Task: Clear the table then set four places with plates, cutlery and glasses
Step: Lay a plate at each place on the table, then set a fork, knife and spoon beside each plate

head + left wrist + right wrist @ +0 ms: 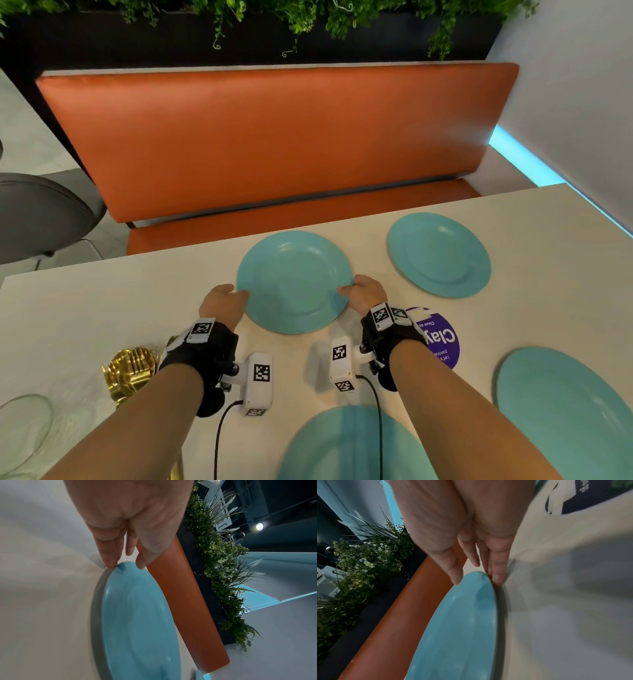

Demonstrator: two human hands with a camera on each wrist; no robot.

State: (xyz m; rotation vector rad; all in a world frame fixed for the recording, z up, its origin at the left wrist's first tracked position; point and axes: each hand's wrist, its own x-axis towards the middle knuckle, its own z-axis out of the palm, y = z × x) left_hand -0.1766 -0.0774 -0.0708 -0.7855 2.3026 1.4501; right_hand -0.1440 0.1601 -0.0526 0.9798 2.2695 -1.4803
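Note:
A teal plate (294, 281) is at the middle of the white table (102, 308), near its far edge, and both my hands hold it. My left hand (226, 301) pinches its left rim and my right hand (363, 291) pinches its right rim. In the left wrist view my left hand (125, 566) has its thumb on top of the plate (137, 622) and its fingers at the edge. My right hand (477, 580) holds the plate (458, 628) the same way. A grey shadow runs beside the rim. Three more teal plates lie at the far right (438, 255), near right (565, 411) and near centre (342, 445).
Gold cutlery (130, 373) lies in a heap by my left forearm. A clear glass (24, 431) sits at the near left corner. A purple round sticker (442, 339) is under my right wrist. An orange bench (274, 144) runs behind the table, a grey chair (41, 212) stands at left.

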